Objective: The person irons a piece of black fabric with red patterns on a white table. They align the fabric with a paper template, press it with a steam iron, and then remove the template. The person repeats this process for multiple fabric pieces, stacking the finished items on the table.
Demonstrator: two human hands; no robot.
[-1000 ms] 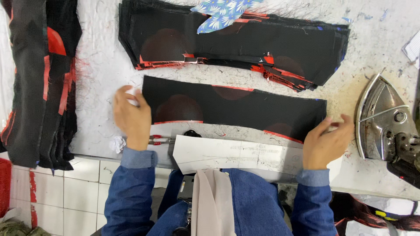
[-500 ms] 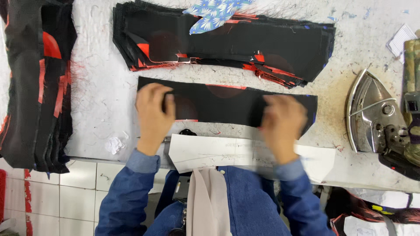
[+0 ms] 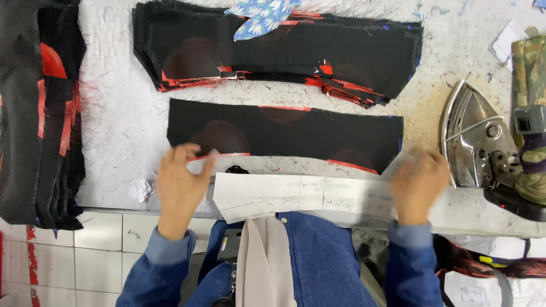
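Note:
A long black fabric strip (image 3: pixel 296 133) with red edging lies flat across the white padded table (image 3: pixel 125 119). My left hand (image 3: pixel 181 185) pinches the strip's near edge at its left end, between thumb and fingers. Blurred by motion, my right hand (image 3: pixel 418 183) sits at the strip's near right corner, over the right end of a white paper pattern (image 3: pixel 296 196). Its grip is not readable. The pattern lies along the table's front edge, just below the strip.
A stack of similar black and red pieces (image 3: pixel 273 48) lies behind the strip, with a blue patterned scrap (image 3: pixel 261 16) on top. Another dark pile (image 3: pixel 37 108) hangs at the left. A metal iron (image 3: pixel 480 142) rests on its side at the right.
Both hands lay flat on the middle of the strip half a second ago. They have since drawn back and apart to its near edge, the left now pinching it.

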